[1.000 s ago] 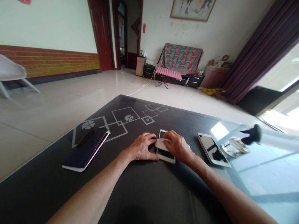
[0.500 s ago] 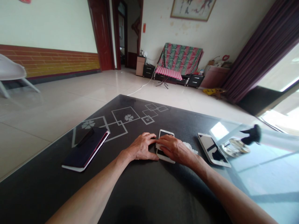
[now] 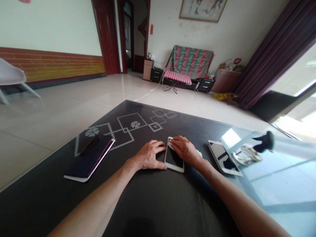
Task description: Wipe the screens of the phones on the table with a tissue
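Observation:
A white phone with a dark screen (image 3: 174,159) lies flat on the black table (image 3: 153,200). My left hand (image 3: 150,155) rests at its left edge, thumb and fingers apart, the fingertips touching the side. Over the phone's upper right part is my right hand (image 3: 185,149), its fingers bent together on something white and thin, perhaps a tissue, pressed to the upper screen. A bit of white material (image 3: 199,153) shows just beyond the right wrist.
On the left lies a dark tablet or folder case (image 3: 90,159) with a white edge. To the right are a white tablet (image 3: 225,158) and a glass dish (image 3: 247,155) beside a black object (image 3: 265,142). A white chair (image 3: 11,73) stands at far left.
My right hand has moved up along the phone toward its top edge, uncovering more of the screen. My left hand has stayed at the left edge.

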`<state>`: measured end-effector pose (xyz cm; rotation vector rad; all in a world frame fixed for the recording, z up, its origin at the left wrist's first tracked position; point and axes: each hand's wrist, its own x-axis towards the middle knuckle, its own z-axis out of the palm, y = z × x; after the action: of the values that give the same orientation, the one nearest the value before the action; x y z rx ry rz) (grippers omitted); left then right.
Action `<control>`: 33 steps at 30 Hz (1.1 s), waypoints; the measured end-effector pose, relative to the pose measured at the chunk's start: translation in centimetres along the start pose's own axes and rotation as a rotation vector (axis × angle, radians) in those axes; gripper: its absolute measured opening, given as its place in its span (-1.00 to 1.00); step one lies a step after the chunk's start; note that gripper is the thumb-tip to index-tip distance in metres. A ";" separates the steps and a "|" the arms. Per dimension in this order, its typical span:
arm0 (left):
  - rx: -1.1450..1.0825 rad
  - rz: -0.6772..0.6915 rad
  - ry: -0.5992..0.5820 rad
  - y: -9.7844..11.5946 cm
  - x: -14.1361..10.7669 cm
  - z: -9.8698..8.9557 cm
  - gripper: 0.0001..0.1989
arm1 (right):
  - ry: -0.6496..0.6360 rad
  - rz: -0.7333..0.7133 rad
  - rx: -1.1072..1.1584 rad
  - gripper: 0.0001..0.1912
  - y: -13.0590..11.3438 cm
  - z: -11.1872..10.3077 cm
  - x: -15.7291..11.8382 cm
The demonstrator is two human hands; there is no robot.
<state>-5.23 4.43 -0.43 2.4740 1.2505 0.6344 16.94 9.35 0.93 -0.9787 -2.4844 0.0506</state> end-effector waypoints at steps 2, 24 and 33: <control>0.003 0.001 -0.007 0.0 0.0 0.0 -0.24 | 0.023 0.015 -0.019 -0.71 0.5 0.2 0.3; 0.000 0.006 0.011 -0.2 0.0 0.2 -0.26 | -0.222 -0.101 0.093 -0.84 -2.9 -3.0 -0.4; 0.007 -0.003 0.009 0.1 0.0 0.0 -0.27 | -0.384 -0.084 0.224 -0.82 -3.4 -4.6 -0.6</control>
<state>-5.13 4.36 -0.37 2.4769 1.2621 0.6416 17.17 5.78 5.48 -0.8301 -2.7828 0.5228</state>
